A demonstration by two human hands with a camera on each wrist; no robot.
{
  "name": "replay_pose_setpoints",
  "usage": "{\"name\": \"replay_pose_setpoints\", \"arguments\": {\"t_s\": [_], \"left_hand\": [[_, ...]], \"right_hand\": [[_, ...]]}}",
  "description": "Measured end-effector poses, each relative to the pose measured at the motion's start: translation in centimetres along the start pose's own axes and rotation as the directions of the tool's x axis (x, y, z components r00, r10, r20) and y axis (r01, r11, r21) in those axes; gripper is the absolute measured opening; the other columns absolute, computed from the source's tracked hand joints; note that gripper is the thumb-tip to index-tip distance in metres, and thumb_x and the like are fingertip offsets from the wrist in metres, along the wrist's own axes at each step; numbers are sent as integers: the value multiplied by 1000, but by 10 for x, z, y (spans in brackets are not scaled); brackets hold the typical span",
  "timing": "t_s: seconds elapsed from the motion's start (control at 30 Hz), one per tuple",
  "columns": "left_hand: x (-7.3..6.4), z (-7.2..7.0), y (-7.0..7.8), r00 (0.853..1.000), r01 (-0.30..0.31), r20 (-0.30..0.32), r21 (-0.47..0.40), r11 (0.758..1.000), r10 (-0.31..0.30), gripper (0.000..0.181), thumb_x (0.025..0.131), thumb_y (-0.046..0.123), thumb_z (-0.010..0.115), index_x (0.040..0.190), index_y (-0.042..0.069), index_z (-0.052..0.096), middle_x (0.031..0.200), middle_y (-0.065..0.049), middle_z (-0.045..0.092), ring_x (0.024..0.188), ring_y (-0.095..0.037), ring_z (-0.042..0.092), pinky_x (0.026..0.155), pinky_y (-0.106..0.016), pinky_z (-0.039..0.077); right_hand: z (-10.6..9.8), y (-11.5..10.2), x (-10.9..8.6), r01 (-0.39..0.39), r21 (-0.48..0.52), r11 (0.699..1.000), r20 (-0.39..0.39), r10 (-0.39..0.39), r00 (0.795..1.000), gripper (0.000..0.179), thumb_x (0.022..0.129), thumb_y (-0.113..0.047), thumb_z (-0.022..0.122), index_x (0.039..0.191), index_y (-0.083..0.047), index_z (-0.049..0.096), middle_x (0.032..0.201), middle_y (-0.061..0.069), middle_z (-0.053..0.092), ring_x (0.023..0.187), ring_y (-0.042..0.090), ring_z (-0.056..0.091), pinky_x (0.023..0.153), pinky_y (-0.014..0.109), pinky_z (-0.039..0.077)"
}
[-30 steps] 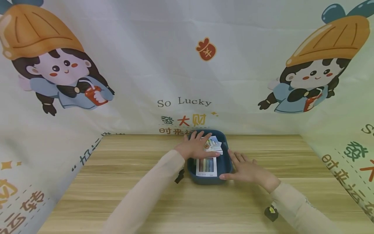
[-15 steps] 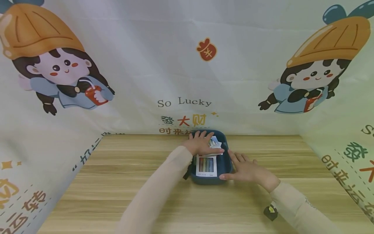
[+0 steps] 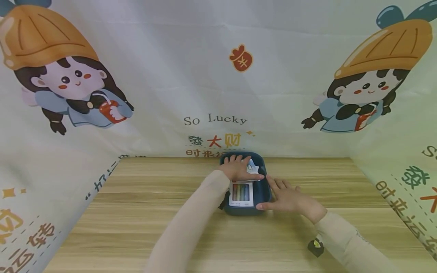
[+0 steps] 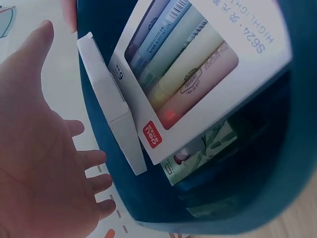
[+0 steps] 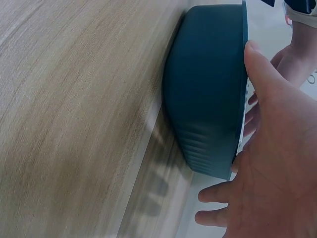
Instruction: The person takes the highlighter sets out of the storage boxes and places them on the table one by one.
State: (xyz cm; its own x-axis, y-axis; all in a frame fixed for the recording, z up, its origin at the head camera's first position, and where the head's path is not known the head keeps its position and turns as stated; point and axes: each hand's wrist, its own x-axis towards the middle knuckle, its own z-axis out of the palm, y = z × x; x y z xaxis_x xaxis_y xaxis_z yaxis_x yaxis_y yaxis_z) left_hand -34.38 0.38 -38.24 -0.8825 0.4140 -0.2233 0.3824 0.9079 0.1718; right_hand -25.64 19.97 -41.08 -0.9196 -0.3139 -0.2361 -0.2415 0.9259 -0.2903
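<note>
A dark blue plastic bin (image 3: 244, 211) stands at the back of the table. My left hand (image 3: 239, 170) lies over its far left part, fingers spread, above a white printed packet (image 3: 253, 167) that it partly covers. Nearer the front lies a white box with a rainbow-coloured window (image 3: 241, 194). The left wrist view shows a box of highlighters (image 4: 193, 64), a thin white box (image 4: 111, 109) tilted against the wall, and a small green box (image 4: 198, 153) underneath. With straight fingers, my right hand (image 3: 288, 199) rests along the bin's right side, thumb at the rim.
A wooden table (image 3: 164, 189) carries the bin. Behind it hangs a white cloth backdrop (image 3: 164, 76) with cartoon prints, closing in both sides. A black wrist camera (image 3: 316, 247) hangs by the right sleeve.
My left hand has shifted slightly to the right over the bin, covering more of the printed packet. The right hand and the bin stay in place.
</note>
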Motion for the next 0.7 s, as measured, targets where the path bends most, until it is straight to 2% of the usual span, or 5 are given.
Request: {"name": "replay_pose_setpoints", "arguments": {"t_s": [0.17, 0.53, 0.7], "left_hand": [[5, 3, 0, 1000, 14, -6, -4, 1000, -14, 98, 84, 81, 43, 159, 23, 19, 165, -12, 23, 153, -36, 21, 124, -53, 19], [2, 5, 1, 998, 54, -14, -45, 998, -55, 100, 83, 80, 48, 159, 20, 22, 163, -13, 27, 151, -35, 27, 122, -52, 25], [4, 4, 2, 999, 51, -5, -44, 998, -51, 101, 82, 80, 49, 159, 20, 21, 164, -11, 26, 151, -34, 25, 122, -52, 25]], "right_hand": [[-1, -2, -1, -2, -3, 1000, 3, 2, 1000, 118, 79, -81, 54, 160, -10, 7, 163, 26, 19, 148, 53, 17, 105, 83, 13], [0, -2, 0, 1, -3, 1000, 11, -1, 1000, 118, 79, -82, 53, 160, -10, 7, 162, 26, 20, 148, 53, 18, 104, 84, 14], [-2, -2, -2, 0, -9, 1000, 9, 0, 1000, 117, 80, -81, 54, 160, -9, 8, 162, 26, 21, 148, 53, 19, 105, 83, 16]]}}
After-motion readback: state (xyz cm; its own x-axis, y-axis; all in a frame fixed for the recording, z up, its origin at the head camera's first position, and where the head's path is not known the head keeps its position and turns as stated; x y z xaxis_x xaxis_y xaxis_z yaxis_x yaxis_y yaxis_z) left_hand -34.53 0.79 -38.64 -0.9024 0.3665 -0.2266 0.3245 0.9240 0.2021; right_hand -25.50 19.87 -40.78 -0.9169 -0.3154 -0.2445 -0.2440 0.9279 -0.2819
